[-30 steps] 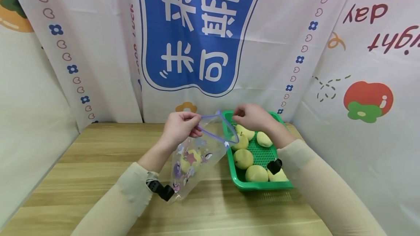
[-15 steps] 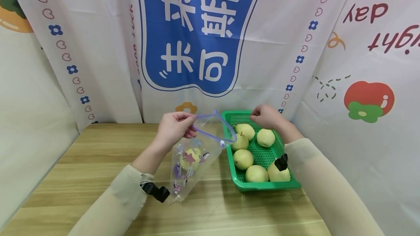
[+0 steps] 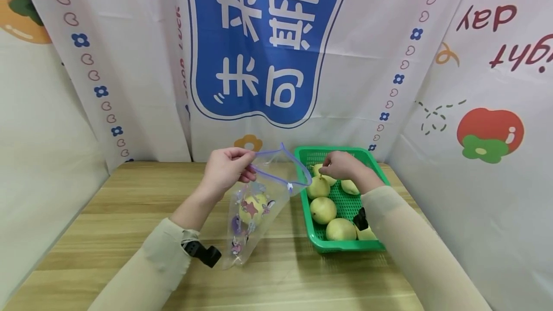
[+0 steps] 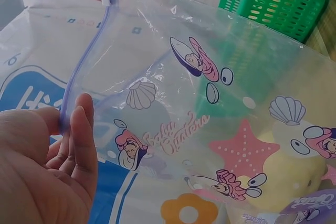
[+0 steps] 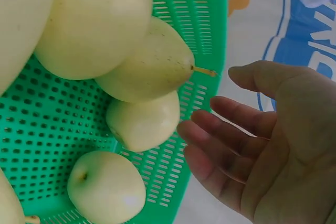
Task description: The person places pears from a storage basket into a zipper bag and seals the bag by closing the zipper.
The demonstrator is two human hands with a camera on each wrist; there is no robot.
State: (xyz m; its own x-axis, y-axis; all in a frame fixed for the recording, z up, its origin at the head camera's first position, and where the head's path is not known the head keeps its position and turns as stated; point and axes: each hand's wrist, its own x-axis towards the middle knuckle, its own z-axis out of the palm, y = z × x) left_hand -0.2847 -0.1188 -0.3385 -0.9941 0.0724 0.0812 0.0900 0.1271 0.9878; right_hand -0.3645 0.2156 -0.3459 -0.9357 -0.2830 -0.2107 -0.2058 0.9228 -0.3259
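Observation:
My left hand [image 3: 224,169] pinches the purple-edged rim of a clear slider zip bag [image 3: 274,200], whose mouth gapes toward the basket. Shell and starfish prints cover the bag, and a yellow pear [image 4: 289,169] shows through its lower part. To the right, a green plastic basket [image 3: 312,239] holds several pale yellow pears. My right hand [image 3: 343,166] is over the back of this basket. In the right wrist view its fingers are loosely bent and hold nothing, close to the stem of one pear [image 5: 152,66], with a gap between them.
Both things rest on a wood-grain table [image 3: 142,234]. A white printed cloth [image 3: 147,109] hangs right behind the table, and another printed cloth [image 3: 466,196] stands along the right side. Small black cameras sit on both wrists.
My right hand moved right, away from the bag's mouth, then came back left and lower over the pears. My left hand shifted slightly left with the bag.

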